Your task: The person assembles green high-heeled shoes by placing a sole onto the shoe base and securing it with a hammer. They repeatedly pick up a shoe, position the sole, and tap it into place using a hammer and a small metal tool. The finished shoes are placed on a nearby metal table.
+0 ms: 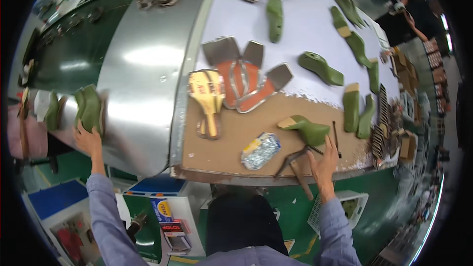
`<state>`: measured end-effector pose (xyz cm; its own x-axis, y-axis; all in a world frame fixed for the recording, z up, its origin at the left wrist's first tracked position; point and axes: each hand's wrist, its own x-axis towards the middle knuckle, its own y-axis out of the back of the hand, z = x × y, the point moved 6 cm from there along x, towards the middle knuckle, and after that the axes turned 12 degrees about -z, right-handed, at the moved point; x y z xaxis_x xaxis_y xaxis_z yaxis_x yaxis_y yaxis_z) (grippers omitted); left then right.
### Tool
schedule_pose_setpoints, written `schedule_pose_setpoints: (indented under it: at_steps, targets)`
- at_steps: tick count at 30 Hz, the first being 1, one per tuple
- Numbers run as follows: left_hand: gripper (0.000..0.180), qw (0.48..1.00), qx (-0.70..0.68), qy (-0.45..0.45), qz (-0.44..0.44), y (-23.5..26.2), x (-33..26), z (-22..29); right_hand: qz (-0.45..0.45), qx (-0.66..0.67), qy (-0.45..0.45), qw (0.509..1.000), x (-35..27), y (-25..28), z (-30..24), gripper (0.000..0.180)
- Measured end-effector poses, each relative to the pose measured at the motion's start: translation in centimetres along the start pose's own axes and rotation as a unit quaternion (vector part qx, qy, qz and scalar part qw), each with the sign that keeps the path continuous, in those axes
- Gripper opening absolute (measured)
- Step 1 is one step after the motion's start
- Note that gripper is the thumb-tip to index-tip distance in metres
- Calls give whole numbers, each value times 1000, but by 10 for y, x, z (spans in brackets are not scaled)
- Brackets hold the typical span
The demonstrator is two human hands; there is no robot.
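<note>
On the metal surface at the left, my left hand (88, 140) has its fingers closed around the near end of a green shoe last (89, 108). Another green last (53, 113) stands just left of it. Above the brown board, my right hand (323, 165) is open, thumb and fingers apart. Its fingertips come up to a green last with a tan toe (308, 129); whether they touch it I cannot tell. Dark pincers (290, 160) and a wooden-handled tool (300, 180) lie beside that hand. Left of these is a packet of silvery material (261, 151).
Orange-brown sole pieces with silver straps (239, 81) and a yellow bundle (207, 101) lie mid-table. More green lasts (321, 68) are spread along the right. Striped material (382, 123) lines the right edge. A white crate (352, 202) stands below. People work farther off.
</note>
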<state>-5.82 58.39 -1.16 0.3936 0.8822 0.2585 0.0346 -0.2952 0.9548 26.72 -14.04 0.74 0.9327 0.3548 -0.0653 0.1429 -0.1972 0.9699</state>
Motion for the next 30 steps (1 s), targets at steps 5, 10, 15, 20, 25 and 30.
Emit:
schedule_pose_setpoints:
  at_steps: [5, 10, 15, 20, 25, 30]
  targets:
    - [65, 883, -405, -133, -197, 65, -95, 227, -99, -142, 89, 981, 56, -24, 11, 97]
    - [81, 887, -376, -198, -181, 84, -177, 365, -172, -85, 53, 980, 113, -2, 14, 92]
    - [84, 816, -439, -220, -305, 87, -147, 358, -93, 79, 39, 992, 160, -4, 50, 83]
    - [95, 728, -562, -134, -369, 50, -149, 346, -144, 197, -7, 970, 177, -12, 87, 66]
    - [66, 832, -544, -35, -101, 106, -133, 285, -239, 515, -151, 809, 130, 5, 57, 50]
    - [44, 670, -735, -31, -97, 128, -163, 270, -188, 640, -31, 745, 30, 20, -26, 51]
